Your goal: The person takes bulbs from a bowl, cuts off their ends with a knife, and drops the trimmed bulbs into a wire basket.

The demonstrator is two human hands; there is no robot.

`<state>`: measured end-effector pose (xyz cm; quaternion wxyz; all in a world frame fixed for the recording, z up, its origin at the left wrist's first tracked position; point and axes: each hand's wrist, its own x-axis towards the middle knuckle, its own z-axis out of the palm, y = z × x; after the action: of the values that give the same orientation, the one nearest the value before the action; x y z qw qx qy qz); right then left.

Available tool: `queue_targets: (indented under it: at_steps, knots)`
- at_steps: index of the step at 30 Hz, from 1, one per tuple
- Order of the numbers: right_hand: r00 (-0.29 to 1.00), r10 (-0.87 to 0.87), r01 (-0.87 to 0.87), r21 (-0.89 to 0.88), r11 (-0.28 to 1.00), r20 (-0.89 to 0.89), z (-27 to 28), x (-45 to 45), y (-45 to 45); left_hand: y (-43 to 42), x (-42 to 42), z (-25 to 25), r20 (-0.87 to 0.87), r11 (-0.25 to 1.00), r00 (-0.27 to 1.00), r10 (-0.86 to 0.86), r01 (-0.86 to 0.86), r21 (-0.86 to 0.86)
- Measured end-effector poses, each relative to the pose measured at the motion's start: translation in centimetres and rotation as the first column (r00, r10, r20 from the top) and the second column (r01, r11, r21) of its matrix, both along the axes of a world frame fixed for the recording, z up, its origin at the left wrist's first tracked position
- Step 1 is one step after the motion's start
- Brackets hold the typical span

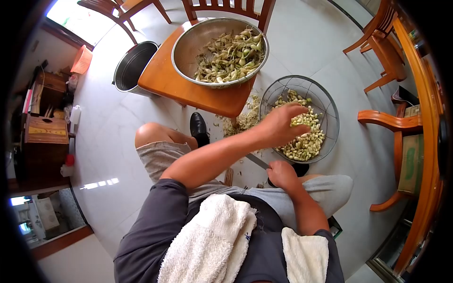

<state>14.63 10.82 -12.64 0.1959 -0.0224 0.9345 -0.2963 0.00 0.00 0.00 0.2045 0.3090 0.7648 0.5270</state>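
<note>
My left hand [285, 125] is over the wire basket [333, 104], its fingers apart and nothing seen between them. Below it in the basket lie many trimmed pale bulbs [306, 146]. My right hand [283, 174] is closed on the handle of a knife [257, 161], whose blade points up and to the left, near my lap. On the seat of the wooden chair [163, 78] rests a large metal colander [181, 45] with untrimmed bulbs [231, 56] on stalks.
Trimmings [245, 120] are scattered on the floor between the chair and basket. A dark metal bucket [134, 66] stands left of the chair. More wooden chairs [384, 56] and a table are at the right; a low cabinet [47, 129] is at the left.
</note>
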Motion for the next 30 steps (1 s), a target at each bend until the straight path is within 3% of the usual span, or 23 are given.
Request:
queue_targets:
  at_steps: [1,2,3,5,6,9,12,15,16,21,25,28,30]
  knots:
    - [1.0,0.013,-0.013,0.03,0.999,-0.007,-0.2,0.3,0.6,-0.7,-0.8,1.1,0.072,0.999,0.997,-0.005,0.002,0.039]
    - [1.0,0.027,-0.026,0.056,0.998,-0.013,-0.3,0.4,0.8,-1.6,-2.2,1.2,-0.04,0.995,0.997,0.07,-0.067,0.067]
    - [0.999,0.046,-0.046,-0.03,0.998,-0.002,-0.4,0.1,-1.9,-4.0,-4.5,2.5,-0.056,0.987,0.988,0.141,-0.145,-0.072]
    - [0.996,0.087,-0.087,0.009,0.996,0.036,0.6,0.0,-0.5,-6.0,-9.1,3.2,-0.144,0.938,0.943,0.301,-0.32,-0.135]
    - [0.996,0.087,-0.087,-0.003,0.996,-0.013,0.4,0.0,-0.3,-7.5,-12.5,2.7,-0.15,0.917,0.927,0.344,-0.366,-0.159]
    - [0.994,0.038,-0.038,-0.002,0.999,0.104,-0.5,0.0,-0.7,-12.0,-21.2,0.7,-0.142,0.79,0.882,0.45,-0.467,-0.397]
    - [0.988,0.051,-0.052,0.006,0.999,0.144,-0.1,-0.4,-1.1,-14.6,-27.0,-3.7,-0.256,0.703,0.893,0.37,-0.449,-0.552]
    - [0.979,0.064,-0.07,0.023,0.997,0.192,0.1,-1.0,-1.0,-13.7,-27.3,-4.8,-0.502,0.677,0.844,0.19,-0.482,-0.556]
    - [0.978,0.064,-0.071,0.027,0.997,0.201,0.2,-1.0,-1.0,-13.2,-27.4,-4.7,-0.451,0.661,0.871,0.195,-0.456,-0.596]
    - [0.967,0.074,-0.076,-0.003,0.997,0.244,0.7,-1.2,-0.8,-12.4,-26.6,-5.1,-0.577,0.654,0.815,0.056,-0.467,-0.596]
    - [0.96,0.098,-0.099,-0.009,0.995,0.263,1.8,-1.4,-0.9,-12.9,-27.3,-5.9,-0.713,0.665,0.697,-0.082,-0.494,-0.56]
    - [0.956,0.072,-0.073,-0.007,0.997,0.284,2.2,-1.5,-0.7,-13.5,-27.1,-4.3,-0.556,0.65,0.831,0.007,-0.427,-0.629]
    - [0.957,0.062,-0.065,0.001,0.998,0.283,2.2,-1.3,-0.9,-14.3,-26.3,-2.2,-0.489,0.709,0.869,0.074,-0.391,-0.587]
